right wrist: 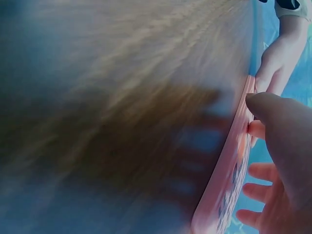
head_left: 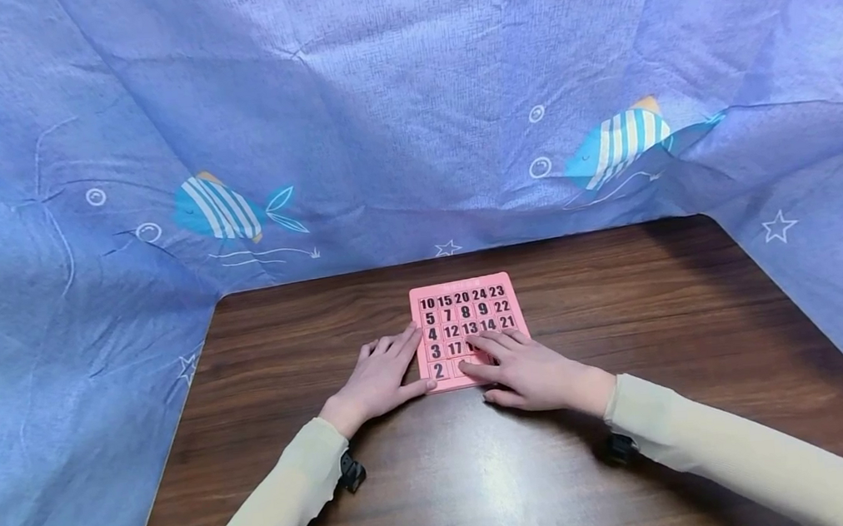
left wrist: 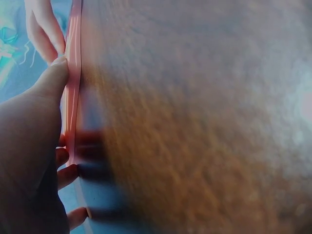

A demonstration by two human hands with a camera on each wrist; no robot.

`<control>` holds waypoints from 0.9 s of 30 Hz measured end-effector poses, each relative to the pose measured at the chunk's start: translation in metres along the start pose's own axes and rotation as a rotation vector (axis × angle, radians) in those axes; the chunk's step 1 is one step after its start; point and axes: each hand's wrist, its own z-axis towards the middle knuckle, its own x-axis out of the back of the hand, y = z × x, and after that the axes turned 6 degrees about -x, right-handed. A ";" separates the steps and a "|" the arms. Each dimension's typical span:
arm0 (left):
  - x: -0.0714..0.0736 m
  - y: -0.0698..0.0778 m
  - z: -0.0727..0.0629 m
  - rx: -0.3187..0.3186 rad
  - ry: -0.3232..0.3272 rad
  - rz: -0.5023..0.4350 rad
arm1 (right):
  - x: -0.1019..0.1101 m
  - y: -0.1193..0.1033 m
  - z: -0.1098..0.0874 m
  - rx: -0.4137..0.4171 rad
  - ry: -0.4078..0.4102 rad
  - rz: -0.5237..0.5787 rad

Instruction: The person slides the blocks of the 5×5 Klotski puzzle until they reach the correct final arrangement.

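A pink number slide puzzle point(head_left: 463, 286) lies flat on the table, with black numbers on its tiles. My left hand point(head_left: 379, 377) braces the puzzle's left side, its fingers stretched along that edge and the thumb at the near left corner. From the right, my right hand point(head_left: 532, 373) reaches over the lower right of the puzzle. Its index fingertip touches the bottom row, just right of the tile marked 2 point(head_left: 439, 371). That hand covers several tiles at the lower right. Both wrist views show the puzzle's pink side point(left wrist: 73, 97) edge-on between the hands.
The dark wood-grain table point(head_left: 306, 323) spreads out around the puzzle, with a glare spot in front of it. A blue curtain point(head_left: 408, 114) printed with fish hangs behind the table and at both sides. Black straps point(head_left: 351, 471) sit at the sleeve cuffs.
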 end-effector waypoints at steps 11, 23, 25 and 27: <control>0.003 0.000 0.000 0.003 -0.002 -0.007 | -0.001 0.025 -0.046 -0.052 0.121 0.026; 0.000 -0.002 0.001 -0.020 0.020 -0.005 | -0.005 0.010 -0.023 -0.003 0.113 -0.008; -0.001 -0.002 0.001 -0.009 0.005 -0.007 | -0.004 0.009 -0.024 -0.013 0.098 -0.009; 0.000 -0.001 0.000 -0.001 -0.005 -0.009 | -0.003 0.011 -0.029 -0.028 0.094 0.001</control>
